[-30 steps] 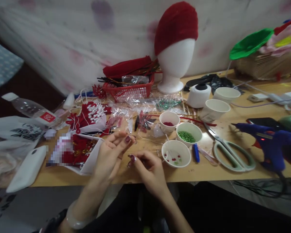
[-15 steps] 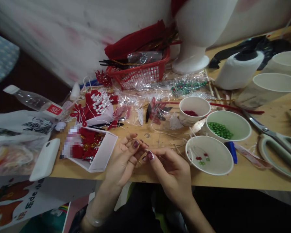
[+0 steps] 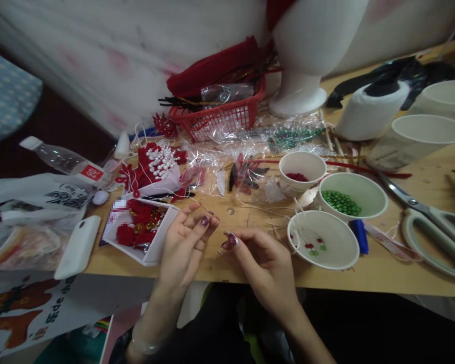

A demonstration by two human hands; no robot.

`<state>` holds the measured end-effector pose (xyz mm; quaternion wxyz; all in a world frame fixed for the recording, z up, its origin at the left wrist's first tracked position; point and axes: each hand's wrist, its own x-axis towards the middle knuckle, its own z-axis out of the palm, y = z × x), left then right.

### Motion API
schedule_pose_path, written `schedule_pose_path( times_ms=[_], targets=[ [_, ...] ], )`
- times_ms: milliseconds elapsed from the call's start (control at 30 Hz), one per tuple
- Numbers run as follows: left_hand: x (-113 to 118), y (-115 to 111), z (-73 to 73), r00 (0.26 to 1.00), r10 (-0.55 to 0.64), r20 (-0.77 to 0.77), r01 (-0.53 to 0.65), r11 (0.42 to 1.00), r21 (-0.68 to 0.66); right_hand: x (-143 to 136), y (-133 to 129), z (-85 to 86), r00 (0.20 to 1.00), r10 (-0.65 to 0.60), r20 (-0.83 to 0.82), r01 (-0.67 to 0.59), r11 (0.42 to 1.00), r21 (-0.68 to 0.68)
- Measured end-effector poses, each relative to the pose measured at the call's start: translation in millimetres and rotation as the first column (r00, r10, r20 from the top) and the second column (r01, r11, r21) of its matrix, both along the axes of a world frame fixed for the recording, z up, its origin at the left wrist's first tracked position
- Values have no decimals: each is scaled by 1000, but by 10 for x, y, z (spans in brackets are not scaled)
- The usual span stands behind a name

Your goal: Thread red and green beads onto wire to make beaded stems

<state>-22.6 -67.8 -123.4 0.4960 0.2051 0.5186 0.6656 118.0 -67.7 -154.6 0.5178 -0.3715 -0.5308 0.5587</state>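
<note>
My left hand (image 3: 184, 247) is raised over the table's front edge, thumb and index finger pinched together. Whatever lies between those fingertips is too small to make out; a thin pale thread (image 3: 197, 198) runs close by them. A short gap to the right, my right hand (image 3: 267, 263) also pinches, with the tip of a thin strand poking out below its fingers. Beside the right hand stands a paper cup (image 3: 349, 255) holding white threads with red and green beads (image 3: 314, 248) on them. Left of my left hand lies an open white box (image 3: 163, 237) with red velvety ornaments.
Behind are a cup (image 3: 379, 194) of green beads, a cup (image 3: 314, 172) of dark red beads, and a red basket (image 3: 220, 119). Large scissors (image 3: 420, 212) and a thread cone (image 3: 367, 114) lie right. A phone (image 3: 79, 245) and plastic bottle (image 3: 66, 162) are left.
My hands have moved apart; their fingertips were almost touching and now a gap shows between them. The view has shifted slightly. Objects on the table look unmoved.
</note>
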Motion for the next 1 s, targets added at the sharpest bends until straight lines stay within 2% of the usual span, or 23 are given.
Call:
schedule_pose_path(
  times_ms=[100,167,233,300,367,433,567,633,700,800,867,933,1000],
  targets=[
    [-16,23,12,983,17,183,1,995,-98,-10,5,6,1000,-7,-9,7,999,-32],
    [2,33,83,981,11,193,7,996,-94,-24,11,12,1000,3,-30,-4,998,-55],
    [62,48,215,997,-35,74,34,999,7,-43,17,20,998,15,-53,-19,996,-82],
    [183,90,382,983,-107,-152,128,983,129,-64,25,22,998,24,-66,-30,996,-89],
    [372,181,531,899,-179,-400,271,945,185,-82,33,13,998,24,-55,-28,998,-64],
    [614,324,617,790,-248,-560,415,889,193,-95,41,-8,999,13,-53,-15,999,-38],
    [1074,668,574,663,-382,-644,614,769,178,-109,42,-49,998,-20,-55,20,1000,0],
    [1197,782,534,569,-432,-699,679,727,104,-117,40,-56,998,-30,-59,31,999,25],
    [1216,813,552,501,-459,-733,709,704,43,-123,42,-54,998,-25,-57,28,998,50],
    [1055,706,689,507,-415,-756,686,725,62,-111,43,-36,999,-10,-46,14,997,82],
    [847,573,763,554,-321,-768,609,785,111,-87,26,-10,999,-22,-37,26,994,106],
    [603,419,735,619,-212,-756,467,874,137,-57,-14,27,998,-64,-21,67,988,142],
    [380,256,581,703,-173,-689,359,924,134,-34,-78,76,992,-123,-3,122,973,195]
  ],
)
